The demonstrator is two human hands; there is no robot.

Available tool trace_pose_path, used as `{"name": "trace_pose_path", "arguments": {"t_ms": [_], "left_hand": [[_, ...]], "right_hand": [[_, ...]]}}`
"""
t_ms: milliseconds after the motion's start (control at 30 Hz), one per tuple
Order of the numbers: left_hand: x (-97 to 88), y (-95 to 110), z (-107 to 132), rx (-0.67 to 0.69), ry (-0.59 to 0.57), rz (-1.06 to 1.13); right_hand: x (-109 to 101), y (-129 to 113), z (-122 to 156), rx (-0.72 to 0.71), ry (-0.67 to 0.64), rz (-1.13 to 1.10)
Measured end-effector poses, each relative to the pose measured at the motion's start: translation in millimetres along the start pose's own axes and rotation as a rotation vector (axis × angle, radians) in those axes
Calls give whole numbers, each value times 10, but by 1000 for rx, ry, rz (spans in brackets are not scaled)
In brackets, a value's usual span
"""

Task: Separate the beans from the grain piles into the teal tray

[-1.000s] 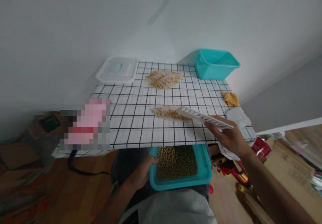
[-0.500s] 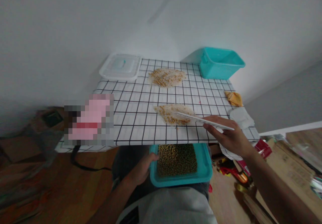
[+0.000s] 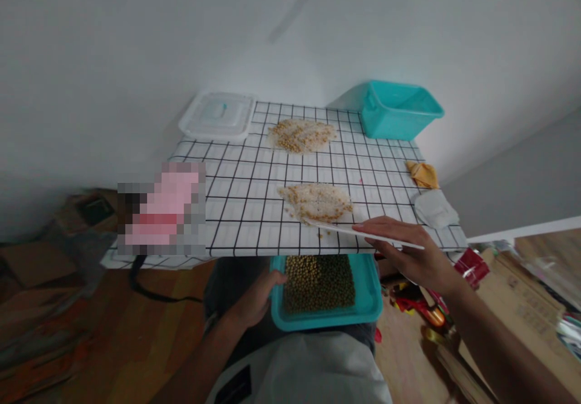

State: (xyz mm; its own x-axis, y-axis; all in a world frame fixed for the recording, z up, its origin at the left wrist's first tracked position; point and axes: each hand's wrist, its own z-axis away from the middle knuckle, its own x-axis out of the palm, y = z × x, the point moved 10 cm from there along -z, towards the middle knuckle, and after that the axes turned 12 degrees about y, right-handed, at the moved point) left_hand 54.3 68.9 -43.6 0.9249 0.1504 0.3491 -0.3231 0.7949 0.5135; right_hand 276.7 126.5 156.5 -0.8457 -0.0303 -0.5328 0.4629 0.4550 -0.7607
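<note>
My right hand (image 3: 406, 249) grips a thin white plastic strip (image 3: 340, 228), seen nearly edge-on. Its far end touches the table at the near edge of a flattened pile (image 3: 318, 201) of pale grains and yellow beans. A few stray beans lie beside the strip. Below the table edge, my left hand (image 3: 258, 295) holds the left rim of a turquoise tub (image 3: 327, 323) on my lap. Inside the tub are yellow beans (image 3: 299, 271) on the left and green beans (image 3: 338, 280) on the right. My left fingers are partly hidden.
A second grain-and-bean pile (image 3: 302, 136) lies farther back on the checked tablecloth (image 3: 245, 180). Around it stand a clear lidded container (image 3: 218, 116), a turquoise bin (image 3: 399, 116), a yellow cloth (image 3: 423, 175) and a white cloth (image 3: 436, 209). A blurred pink object (image 3: 167, 204) sits left.
My right hand has drawn the strip's tip from the middle of the near pile to its near edge, toward me. The pile looks flatter. My left hand stays on the tub.
</note>
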Motion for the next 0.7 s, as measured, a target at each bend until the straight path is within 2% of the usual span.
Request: {"name": "trace_pose_path", "arguments": {"t_ms": [167, 333, 500, 700], "left_hand": [[-6, -11, -20, 8, -8, -5], [-16, -8, -18, 28, -12, -13], [-23, -33, -20, 6, -8, -4], [-21, -13, -33, 21, -33, -15]], "right_hand": [[-28, 17, -45, 20, 44, 23], [50, -25, -30, -20, -28, -3], [21, -14, -11, 13, -4, 17], [42, -96, 27, -44, -59, -1]]}}
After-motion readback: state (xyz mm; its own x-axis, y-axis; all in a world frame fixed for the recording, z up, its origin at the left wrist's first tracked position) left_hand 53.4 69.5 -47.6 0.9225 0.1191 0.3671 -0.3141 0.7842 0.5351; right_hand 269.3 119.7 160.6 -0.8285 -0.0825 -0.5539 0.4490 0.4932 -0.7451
